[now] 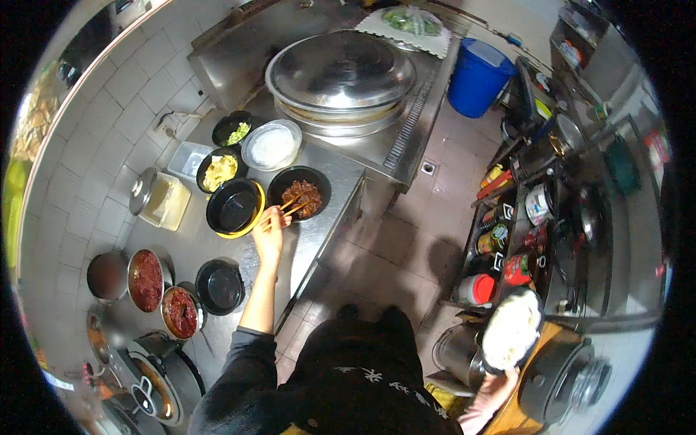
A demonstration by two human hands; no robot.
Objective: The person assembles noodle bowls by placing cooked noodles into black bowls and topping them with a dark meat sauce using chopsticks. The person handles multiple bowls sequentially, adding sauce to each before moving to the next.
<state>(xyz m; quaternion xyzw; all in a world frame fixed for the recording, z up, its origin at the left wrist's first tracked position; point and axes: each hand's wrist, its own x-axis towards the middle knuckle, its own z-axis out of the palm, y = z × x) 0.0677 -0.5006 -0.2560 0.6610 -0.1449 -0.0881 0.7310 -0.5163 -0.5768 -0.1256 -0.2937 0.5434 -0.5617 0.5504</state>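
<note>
Pinched in my left hand (270,223) is a pair of wooden chopsticks (293,204). Their tips reach into glossy brown chunks of meat (308,199) in a black bowl (323,180) on the steel counter. Just left of that hand, an empty black bowl (232,206) sits on something with a yellow rim (259,210). At the lower right, my right hand (494,393) grips the near edge of a dark-rimmed bowl (538,341). White food (511,330), perhaps rice, fills it; the grains are too blurred to tell.
Bowls of yellow slices (220,172), chopped greens (239,133) and white powder or paste (272,143) stand at the back. Nearer are red sauces (147,281) and a black bowl (220,287). A large lidded pan (341,69) lies beyond; shelves with jars (478,288) line the right.
</note>
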